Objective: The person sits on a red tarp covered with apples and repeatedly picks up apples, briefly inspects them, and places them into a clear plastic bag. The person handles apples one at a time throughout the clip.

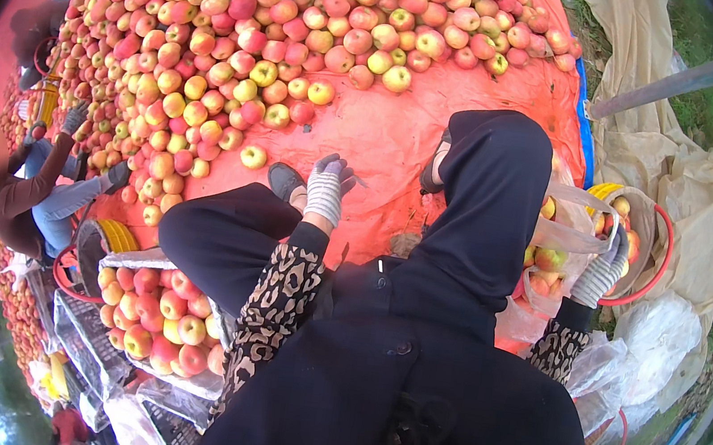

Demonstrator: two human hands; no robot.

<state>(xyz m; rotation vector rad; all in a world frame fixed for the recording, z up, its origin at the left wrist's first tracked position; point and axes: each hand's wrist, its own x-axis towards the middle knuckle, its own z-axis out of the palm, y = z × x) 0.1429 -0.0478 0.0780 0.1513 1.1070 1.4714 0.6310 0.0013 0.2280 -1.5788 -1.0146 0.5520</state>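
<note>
My left hand (326, 188), in a grey-and-white striped glove, hovers by my left knee over the red sheet. It holds nothing, and its fingers are stretched out. On the right, my gloved right hand (604, 271) is closed at the edge of a clear plastic bag (575, 217); part of its grip is hidden. Several red-yellow apples (549, 260) show inside that bag. Right beside this hand stands a bucket (643, 211) with a red handle and apples in it. Ahead of me spreads a large heap of apples (246, 37).
A lined crate of apples (221, 326) sits by my left hip, with a dark bucket (88, 255) beyond it. Another person (31, 198) sits at the far left by the heap. The red sheet (368, 134) lies under us. A metal pole (671, 87) slants in at right.
</note>
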